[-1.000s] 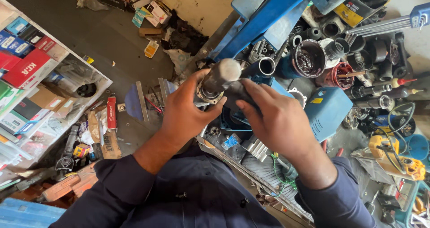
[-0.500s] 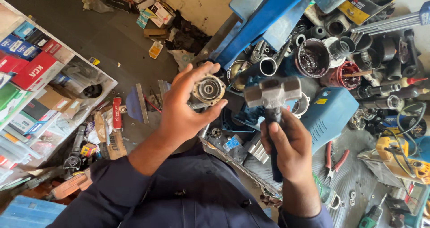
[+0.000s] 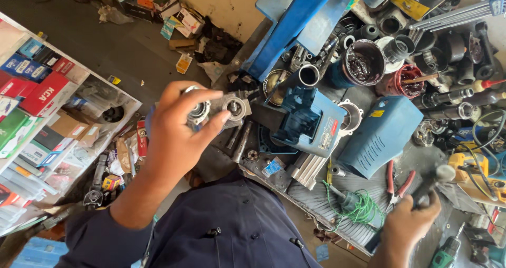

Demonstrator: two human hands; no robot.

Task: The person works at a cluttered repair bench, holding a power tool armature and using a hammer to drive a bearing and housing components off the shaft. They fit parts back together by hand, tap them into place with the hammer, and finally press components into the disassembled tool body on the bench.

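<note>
My left hand [image 3: 174, 136] is raised over the bench edge and grips a grey metal housing [image 3: 234, 109] with round bearing seats facing up; my fingers wrap over its left part. My right hand [image 3: 408, 223] is low at the right, closed on the handle of a hammer [image 3: 435, 178] whose metal head points up and away over the bench. The two hands are far apart. A dark blue sleeve and shirt fill the bottom of the view.
A cluttered workbench holds blue power-tool casings [image 3: 311, 123] [image 3: 379, 136], a tub of dark grease [image 3: 363, 65], red-handled pliers [image 3: 395, 181], a green cable [image 3: 358, 207], sockets and pipes. Shelves of boxed parts [image 3: 37, 94] stand at the left. Litter lies on the floor [image 3: 132, 41].
My right hand has dropped with the hammer from beside the housing to the lower right of the bench. My left hand still holds the housing, now tipped more level.
</note>
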